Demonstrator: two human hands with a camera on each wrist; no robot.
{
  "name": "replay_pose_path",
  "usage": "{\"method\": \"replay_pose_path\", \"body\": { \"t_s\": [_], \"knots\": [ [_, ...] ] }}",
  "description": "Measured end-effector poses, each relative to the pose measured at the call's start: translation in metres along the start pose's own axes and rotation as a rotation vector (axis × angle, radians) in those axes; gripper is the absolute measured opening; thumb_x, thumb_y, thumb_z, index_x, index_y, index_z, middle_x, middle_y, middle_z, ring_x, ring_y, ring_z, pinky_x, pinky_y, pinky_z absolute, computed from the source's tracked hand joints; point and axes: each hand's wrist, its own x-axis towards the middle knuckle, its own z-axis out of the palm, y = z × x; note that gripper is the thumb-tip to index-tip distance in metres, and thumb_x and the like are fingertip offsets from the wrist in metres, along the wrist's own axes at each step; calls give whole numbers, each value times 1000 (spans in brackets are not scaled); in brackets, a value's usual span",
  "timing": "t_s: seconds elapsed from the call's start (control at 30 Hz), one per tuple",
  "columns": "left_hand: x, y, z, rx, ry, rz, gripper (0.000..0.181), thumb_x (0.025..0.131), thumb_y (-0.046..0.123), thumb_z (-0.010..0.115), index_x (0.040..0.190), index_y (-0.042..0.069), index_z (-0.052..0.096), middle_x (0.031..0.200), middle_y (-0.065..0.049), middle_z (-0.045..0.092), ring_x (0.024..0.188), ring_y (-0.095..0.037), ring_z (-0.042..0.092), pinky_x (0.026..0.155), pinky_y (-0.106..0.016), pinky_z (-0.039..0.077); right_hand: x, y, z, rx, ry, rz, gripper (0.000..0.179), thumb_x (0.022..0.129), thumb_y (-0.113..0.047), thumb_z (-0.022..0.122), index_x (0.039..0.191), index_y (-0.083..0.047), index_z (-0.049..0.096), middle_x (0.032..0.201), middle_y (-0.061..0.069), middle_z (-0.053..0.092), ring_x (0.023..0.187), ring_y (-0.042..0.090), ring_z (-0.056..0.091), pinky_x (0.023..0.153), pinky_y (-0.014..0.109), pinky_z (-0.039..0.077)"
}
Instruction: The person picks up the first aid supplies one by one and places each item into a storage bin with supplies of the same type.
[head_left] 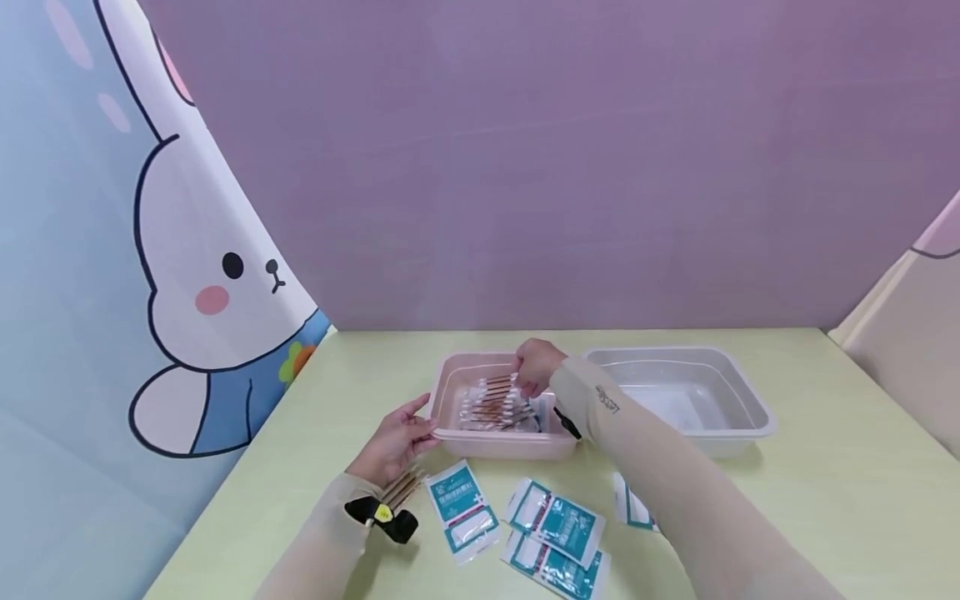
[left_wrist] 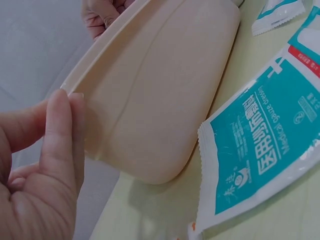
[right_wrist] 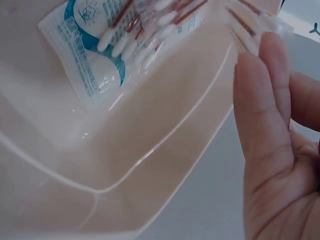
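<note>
My left hand holds the rim of a pink plastic bin at its front left corner, thumb and fingers on the edge. Over the same bin, my right hand pinches a clear packet of brown-stemmed cotton swabs between thumb and fingers. More packed swabs lie in the bin. Among them is a white and teal packet. Close to the left wrist, several more brown-stemmed swabs lie on the table, partly hidden by the arm.
A light grey bin stands to the right of the pink one. In front lie teal and white gauze dressing packets, two of them overlapping. Another packet is partly hidden under the right forearm. A purple backdrop rises behind the table.
</note>
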Motion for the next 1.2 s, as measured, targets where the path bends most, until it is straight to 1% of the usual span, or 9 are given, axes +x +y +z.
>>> {"method": "replay_pose_path", "body": {
  "t_s": [0.13, 0.23, 0.33, 0.53, 0.67, 0.8, 0.97, 1.1, 1.2],
  "knots": [
    [0, 0, 1, -2, 0, -1, 59, 95, -8, 48, 149, -2, 25, 90, -9, 53, 69, -9, 61, 67, -20, 56, 3, -1, -1, 5, 6, 7, 8, 82, 13, 61, 88, 7, 61, 57, 8, 58, 48, 13, 56, 56, 30, 57],
    [0, 1, 3, -3, -11, -6, 60, 95, -8, 48, 149, -2, 23, 91, -10, 53, 70, -10, 61, 68, -20, 56, 4, 0, -1, -21, 2, 9, 9, 82, 13, 61, 89, 7, 62, 57, 8, 59, 48, 13, 55, 55, 30, 57],
    [1, 2, 4, -7, -21, -5, 60, 95, -7, 48, 150, -1, 22, 92, -11, 54, 71, -10, 61, 69, -20, 56, 6, 0, -2, -70, 9, 3, 11, 80, 13, 62, 86, 5, 63, 58, 9, 60, 47, 13, 55, 54, 30, 57],
    [2, 4, 5, -10, -23, -6, 60, 95, -7, 48, 150, -1, 23, 95, -13, 55, 71, -10, 62, 68, -20, 56, 8, 0, -6, -109, 30, 8, 11, 78, 13, 63, 81, 2, 63, 58, 9, 60, 46, 13, 55, 48, 26, 54],
    [1, 3, 6, -20, -36, -13, 61, 95, -7, 48, 150, -1, 21, 94, -13, 57, 70, -10, 63, 68, -21, 56, 7, 3, -8, -136, 36, 24, 11, 79, 11, 65, 78, 0, 63, 57, 8, 59, 47, 14, 57, 51, 27, 55],
    [2, 2, 9, -25, -36, -15, 61, 95, -8, 47, 150, -1, 21, 93, -12, 57, 70, -10, 63, 68, -21, 56, 4, 10, -12, -133, 63, 34, 11, 79, 10, 64, 79, 0, 62, 60, 8, 60, 48, 14, 57, 50, 26, 54],
    [3, 1, 10, -27, -10, -18, 59, 96, -6, 48, 150, 1, 24, 96, -13, 56, 71, -11, 63, 69, -21, 56, -4, 17, -19, -82, 61, 2, 11, 81, 8, 64, 91, 5, 63, 69, 13, 63, 50, 13, 56, 48, 23, 51],
    [4, -1, 11, -38, -10, -19, 59, 96, -5, 48, 150, 1, 25, 98, -13, 57, 72, -11, 64, 71, -21, 56, -15, 20, -28, -85, 46, -33, 19, 82, 4, 63, 101, 7, 62, 79, 17, 66, 54, 13, 58, 54, 25, 54],
    [4, -2, 10, -41, -22, -18, 59, 96, -4, 49, 150, 1, 24, 99, -12, 60, 72, -10, 64, 72, -22, 56, -28, 21, -38, -108, 49, -45, 21, 84, 0, 63, 104, 6, 62, 80, 16, 65, 56, 13, 59, 57, 27, 55]
  ]
}}
